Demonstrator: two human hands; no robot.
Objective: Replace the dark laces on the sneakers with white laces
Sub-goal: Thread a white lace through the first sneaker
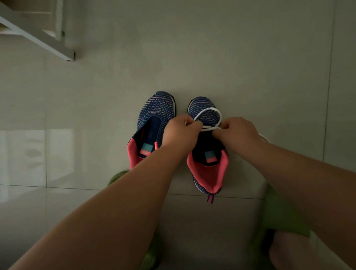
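Green slippers (284, 216) flank sneakers (206, 154); forearms hide them partly.

Both bare forearms reached forward and down, converging toward each other. The left hand (180, 132) was curled into a loose fist, fingertips pinched together at its far edge. The right hand (236, 133) mirrored it, knuckles up, thumb and forefinger pinched tight, the two hands close but apart.
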